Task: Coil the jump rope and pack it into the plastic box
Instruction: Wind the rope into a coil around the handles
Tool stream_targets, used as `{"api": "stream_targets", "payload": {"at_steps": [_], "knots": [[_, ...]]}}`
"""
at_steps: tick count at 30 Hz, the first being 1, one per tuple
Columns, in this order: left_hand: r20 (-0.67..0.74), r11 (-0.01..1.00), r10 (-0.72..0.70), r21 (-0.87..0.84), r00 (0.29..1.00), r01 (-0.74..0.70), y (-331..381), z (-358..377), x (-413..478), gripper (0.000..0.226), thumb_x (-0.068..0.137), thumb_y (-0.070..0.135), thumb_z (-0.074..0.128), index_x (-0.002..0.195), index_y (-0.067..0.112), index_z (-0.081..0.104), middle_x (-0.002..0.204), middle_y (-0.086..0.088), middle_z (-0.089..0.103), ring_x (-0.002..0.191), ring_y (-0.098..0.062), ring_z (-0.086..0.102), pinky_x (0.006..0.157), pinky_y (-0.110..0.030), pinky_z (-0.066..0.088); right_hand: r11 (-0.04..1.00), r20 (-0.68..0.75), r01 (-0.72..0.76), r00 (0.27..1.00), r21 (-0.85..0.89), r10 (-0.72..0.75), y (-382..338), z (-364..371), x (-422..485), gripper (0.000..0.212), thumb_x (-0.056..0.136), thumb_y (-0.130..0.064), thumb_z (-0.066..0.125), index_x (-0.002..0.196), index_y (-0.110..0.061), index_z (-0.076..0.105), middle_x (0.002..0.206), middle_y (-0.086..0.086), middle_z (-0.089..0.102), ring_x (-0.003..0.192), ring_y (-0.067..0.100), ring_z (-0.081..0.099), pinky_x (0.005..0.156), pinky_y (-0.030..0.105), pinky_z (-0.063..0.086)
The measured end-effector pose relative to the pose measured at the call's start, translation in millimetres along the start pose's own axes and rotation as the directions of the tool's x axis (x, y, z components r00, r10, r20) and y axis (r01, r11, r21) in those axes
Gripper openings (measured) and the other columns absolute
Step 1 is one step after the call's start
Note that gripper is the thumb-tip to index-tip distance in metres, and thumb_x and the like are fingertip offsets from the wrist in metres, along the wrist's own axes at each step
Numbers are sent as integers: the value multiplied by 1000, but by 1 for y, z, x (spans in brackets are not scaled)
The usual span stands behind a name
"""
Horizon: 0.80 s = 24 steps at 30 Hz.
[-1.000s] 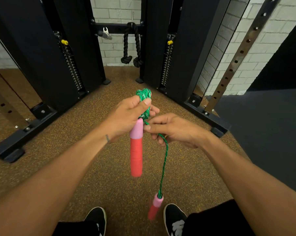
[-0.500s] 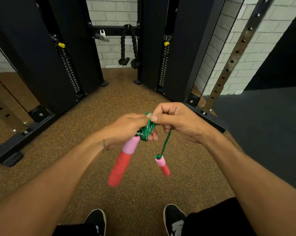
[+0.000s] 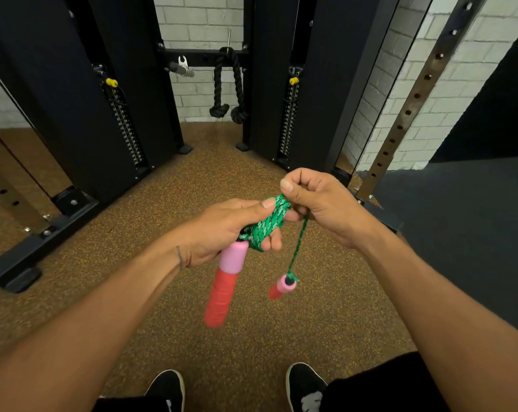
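At the bottom edge of the frame I can see my two black shoes on the speckled brown floor, with my forearms reaching up toward the centre. Just above them, the jump rope is in my hands at mid-frame, off the floor.

My left hand is curled round the bundled green coils, thumb pressed on top and fingers closed underneath. The first handle, pink at the top and red below, sticks down and left out of that fist. My right hand is just right of centre, thumb and forefinger pinched together on the rope at the upper end of the bundle. From it a short green tail drops straight down to the second handle, which dangles free beside the first, not touching it.

I judge I am in the coiling step, near its end, as only that short tail is loose. The next move calls for winding or tucking the tail round the bundle so it holds, and bringing the second handle in beside the first.

The plastic box is nowhere in frame, so I would have to find it. Farther off, in the upper half, stand black weight-stack columns, a black rope attachment and a white brick wall.
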<state>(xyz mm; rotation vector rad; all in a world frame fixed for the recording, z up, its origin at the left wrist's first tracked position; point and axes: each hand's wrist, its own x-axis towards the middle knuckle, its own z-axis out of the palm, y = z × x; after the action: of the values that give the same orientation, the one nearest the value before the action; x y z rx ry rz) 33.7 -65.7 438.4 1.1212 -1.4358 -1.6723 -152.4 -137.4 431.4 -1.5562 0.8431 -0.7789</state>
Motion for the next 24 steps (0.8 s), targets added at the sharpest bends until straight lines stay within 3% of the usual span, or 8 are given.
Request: {"api": "stream_targets", "payload": {"at_steps": [3, 7, 11, 14, 18, 24], "knots": [[-38, 996, 35, -77, 999, -37, 0, 3, 1, 38, 100, 33, 40, 102, 12, 72, 76, -10, 70, 65, -14, 60, 66, -22, 52, 999, 22, -9, 1000, 43, 8, 1, 1, -1, 23, 85, -41, 62, 87, -18, 67, 69, -1, 59, 58, 7, 45, 56, 20, 39], [-62, 985, 84, -147, 995, -92, 4, 5, 1, 43, 101, 31, 38, 115, 3, 67, 74, -10, 69, 63, -13, 58, 64, -20, 51, 995, 40, -80, 996, 57, 77, 4, 5, 0, 24, 95, -36, 56, 87, -17, 68, 72, 3, 58, 59, 8, 44, 58, 24, 39], [-121, 962, 147, -214, 982, -170, 4, 7, 2, 41, 100, 29, 39, 114, 5, 68, 75, -9, 70, 64, -13, 60, 67, -21, 52, 985, 47, -168, 985, 24, 167, 14, 5, 3, 24, 104, -17, 48, 111, -5, 67, 90, 17, 56, 63, 12, 47, 57, 22, 42], [-186, 935, 194, -262, 963, -239, 6, 4, 4, 41, 101, 29, 38, 123, 6, 63, 81, -7, 70, 68, -10, 62, 69, -20, 52, 970, 97, -240, 967, 32, 236, 19, 9, 3, 24, 101, -30, 53, 103, -10, 67, 78, 6, 58, 63, 12, 49, 60, 25, 44], [-291, 934, 221, -211, 931, -287, 7, 0, 6, 39, 102, 34, 39, 127, 14, 62, 90, -4, 73, 73, -8, 63, 71, -24, 50, 958, 161, -287, 946, 7, 282, 19, 15, 2, 27, 99, -32, 57, 105, -10, 71, 77, 3, 62, 64, 11, 56, 64, 25, 49], [-375, 978, 132, -104, 918, -183, 5, -1, 8, 36, 103, 39, 39, 124, 22, 63, 99, -2, 76, 77, -6, 65, 64, -26, 52, 952, 274, -300, 912, -63, 306, 12, 22, -3, 15, 98, -16, 59, 104, -15, 72, 79, 4, 66, 68, 13, 63, 68, 29, 54]]}}
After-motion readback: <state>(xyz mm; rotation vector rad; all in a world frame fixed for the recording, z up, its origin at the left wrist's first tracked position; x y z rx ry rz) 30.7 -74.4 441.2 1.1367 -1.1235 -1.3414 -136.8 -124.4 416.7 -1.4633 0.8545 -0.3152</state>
